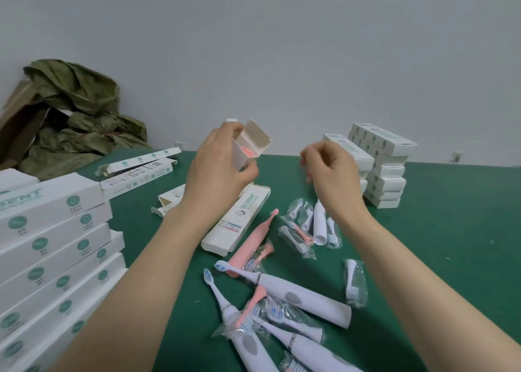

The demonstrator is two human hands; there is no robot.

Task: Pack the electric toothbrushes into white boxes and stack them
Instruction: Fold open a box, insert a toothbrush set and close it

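Up in the middle of the frame, the left hand (217, 168) gripped a white box (253, 143) by its sides, with the flap standing open and something pink showing inside. The right hand (335, 174) hung just beside it with its fingers curled. I could not tell if it held anything. Below the hands, a pink toothbrush (251, 244) and some white toothbrushes (296, 292) lay loose on the green desk (437, 244). A stack of boxes (386, 171) stood at the right of the frame. The box looked light and made of thin card, so I think a hard squeeze would dent it. Holding it softly by the long sides seemed best. The toothbrushes looked hard and smooth and might slip, so the fat handle seemed the best place to hold, not the brush end.
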